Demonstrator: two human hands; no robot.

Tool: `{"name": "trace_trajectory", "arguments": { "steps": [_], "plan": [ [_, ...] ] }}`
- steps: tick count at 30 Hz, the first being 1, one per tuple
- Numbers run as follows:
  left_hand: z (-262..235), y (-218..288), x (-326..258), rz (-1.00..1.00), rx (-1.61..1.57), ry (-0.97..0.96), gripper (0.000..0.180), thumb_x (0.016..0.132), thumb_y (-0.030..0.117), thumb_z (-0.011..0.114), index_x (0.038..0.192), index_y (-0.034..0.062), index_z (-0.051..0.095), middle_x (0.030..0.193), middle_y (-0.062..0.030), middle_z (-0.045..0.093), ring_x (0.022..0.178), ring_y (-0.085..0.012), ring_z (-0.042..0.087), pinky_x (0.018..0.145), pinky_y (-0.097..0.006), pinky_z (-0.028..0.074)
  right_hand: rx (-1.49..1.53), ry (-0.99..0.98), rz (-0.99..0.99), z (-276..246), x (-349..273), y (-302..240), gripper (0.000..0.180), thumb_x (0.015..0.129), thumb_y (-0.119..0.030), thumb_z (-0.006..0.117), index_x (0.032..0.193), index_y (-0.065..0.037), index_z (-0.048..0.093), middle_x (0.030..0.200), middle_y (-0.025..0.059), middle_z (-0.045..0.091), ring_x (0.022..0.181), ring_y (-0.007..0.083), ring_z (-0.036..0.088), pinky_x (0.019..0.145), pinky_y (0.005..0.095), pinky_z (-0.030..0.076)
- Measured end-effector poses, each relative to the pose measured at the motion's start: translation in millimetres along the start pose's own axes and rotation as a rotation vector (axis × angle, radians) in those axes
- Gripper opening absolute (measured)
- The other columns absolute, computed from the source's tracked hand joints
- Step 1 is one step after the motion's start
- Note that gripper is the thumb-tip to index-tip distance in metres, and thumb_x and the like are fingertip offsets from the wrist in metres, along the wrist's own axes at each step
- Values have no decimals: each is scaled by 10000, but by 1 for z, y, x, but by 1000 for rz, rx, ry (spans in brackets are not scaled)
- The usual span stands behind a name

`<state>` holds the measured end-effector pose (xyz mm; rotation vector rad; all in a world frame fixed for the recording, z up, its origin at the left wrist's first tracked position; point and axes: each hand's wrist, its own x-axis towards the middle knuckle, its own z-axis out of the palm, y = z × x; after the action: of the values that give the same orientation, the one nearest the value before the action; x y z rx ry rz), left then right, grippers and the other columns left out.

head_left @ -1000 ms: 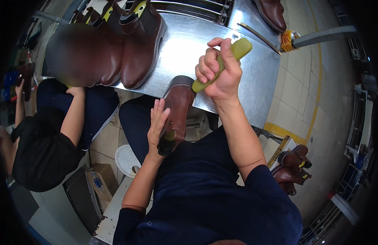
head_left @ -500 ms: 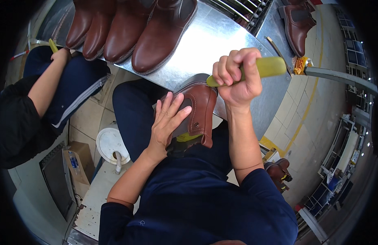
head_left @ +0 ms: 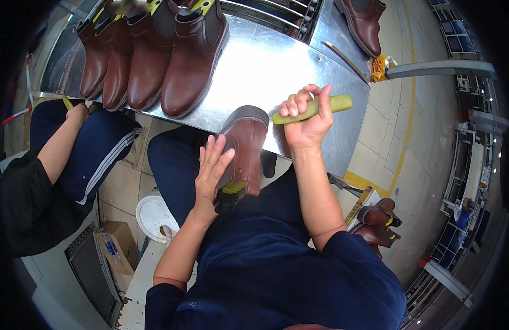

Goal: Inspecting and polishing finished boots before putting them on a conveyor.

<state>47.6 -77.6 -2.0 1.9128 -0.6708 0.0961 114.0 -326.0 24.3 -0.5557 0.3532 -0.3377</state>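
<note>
A brown leather ankle boot [head_left: 250,144] is tilted heel-up in front of me, between my lap and the edge of the metal table [head_left: 254,66]. Against its left side lies my left hand [head_left: 211,171], fingers stretched and spread; part of its thumb side is hidden. Yellow-green material shows in the boot's opening. My right hand [head_left: 308,121] is closed around an olive-green bar [head_left: 338,104] with rounded ends. The bar's inner end is just right of the boot's heel, with a small gap between them.
Several brown boots [head_left: 189,71] stand at the table's back left; another boot [head_left: 361,25] is far right. More boots [head_left: 378,220] sit low at right. At left, a co-worker's hand [head_left: 77,113] holds something yellow-green. A white lidded bucket [head_left: 154,217] stands below.
The bar has come away from the boot, and my right hand has drawn back a little. The boot has turned slightly, showing more heel. The whole view has shifted.
</note>
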Motion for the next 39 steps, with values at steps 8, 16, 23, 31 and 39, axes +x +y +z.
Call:
{"name": "trace_trajectory", "arguments": {
  "steps": [8, 16, 23, 31, 39],
  "plan": [
    [-16, 29, 30, -384, -332, 139, 605, 802, 43, 842, 1348, -37, 594, 1270, -113, 692, 1154, -200, 667, 1000, -332, 512, -314, 106, -54, -9, -31, -9, 292, 1049, -331, 642, 1072, -44, 589, 688, 13, 467, 611, 154, 511, 630, 360, 495],
    [14, 45, 78, -557, -680, 241, 232, 899, 133, 751, 1067, -23, 719, 993, -48, 720, 907, -136, 655, 838, -297, 510, -265, -23, -455, 22, -6, -34, 401, 1074, -393, 596, 1172, -5, 564, 779, 56, 606, 773, 188, 649, 819, 379, 549],
    [20, 58, 77, -488, -557, 216, 273, 886, 63, 769, 1134, -28, 699, 1052, -61, 723, 960, -151, 670, 885, -309, 523, -272, -114, -307, 29, 18, -7, 334, 1043, -306, 669, 1094, 18, 605, 726, 39, 563, 685, 162, 611, 730, 354, 560],
    [26, 47, 80, -575, -740, 432, 209, 906, 95, 736, 1075, -26, 713, 1006, -47, 710, 904, -134, 643, 847, -287, 498, -264, -261, -384, 27, 10, 10, 257, 1043, -263, 619, 945, -26, 604, 634, 5, 435, 615, 142, 446, 641, 342, 444],
    [23, 44, 81, -589, -738, 426, 194, 902, 86, 751, 1063, -11, 703, 1021, -39, 699, 907, -114, 632, 843, -290, 498, -432, -387, -627, 19, -11, 10, 316, 1056, -307, 599, 903, -31, 594, 640, 28, 446, 626, 174, 448, 662, 377, 444]
  ]
}}
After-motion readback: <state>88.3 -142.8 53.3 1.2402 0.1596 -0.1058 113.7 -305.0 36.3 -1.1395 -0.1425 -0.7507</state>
